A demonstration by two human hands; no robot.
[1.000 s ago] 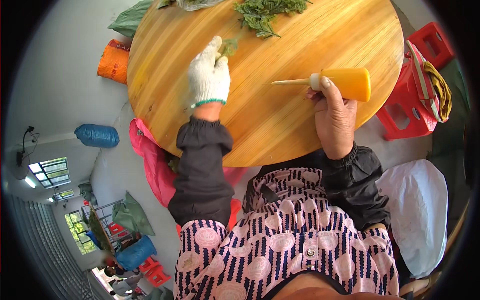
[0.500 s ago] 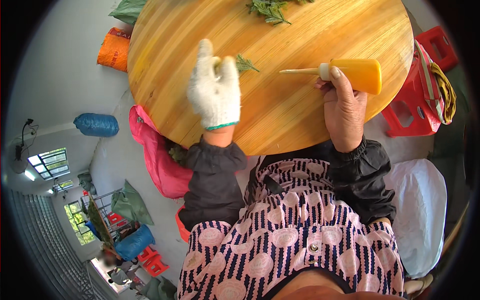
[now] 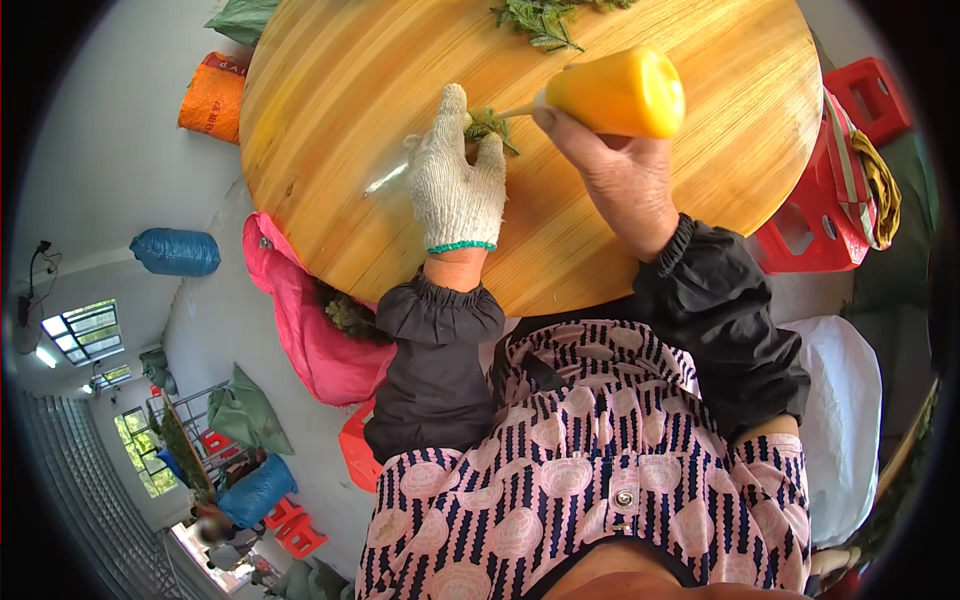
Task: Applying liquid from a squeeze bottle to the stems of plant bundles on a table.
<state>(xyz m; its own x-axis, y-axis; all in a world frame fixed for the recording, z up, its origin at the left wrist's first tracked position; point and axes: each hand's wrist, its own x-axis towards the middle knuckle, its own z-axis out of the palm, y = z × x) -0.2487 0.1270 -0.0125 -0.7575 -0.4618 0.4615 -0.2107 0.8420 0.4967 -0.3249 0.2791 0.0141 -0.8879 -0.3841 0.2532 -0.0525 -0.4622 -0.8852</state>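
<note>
My left hand [image 3: 455, 190], in a white knitted glove with a green cuff, is over the wooden table, its fingers closed on a small green sprig [image 3: 492, 127]. The base of the sprig is partly hidden by the glove. My bare right hand [image 3: 628, 185] grips a yellow squeeze bottle [image 3: 615, 95] with a long, thin nozzle. The bottle lies tilted, with its nozzle pointing left and its tip at the sprig; whether they touch I cannot tell. More green sprigs [image 3: 545, 22] lie at the far side of the table.
The round wooden table [image 3: 350, 90] fills the upper middle. Red plastic stools [image 3: 815, 225] stand at the right, one with a striped bag. A pink sack [image 3: 310, 330] is at the table's left edge, a white sack [image 3: 835, 430] at my right. An orange sack [image 3: 212, 98] lies farther left.
My right hand has raised and tilted the bottle, bringing its nozzle left to the sprig. My left hand has shifted slightly right with the sprig.
</note>
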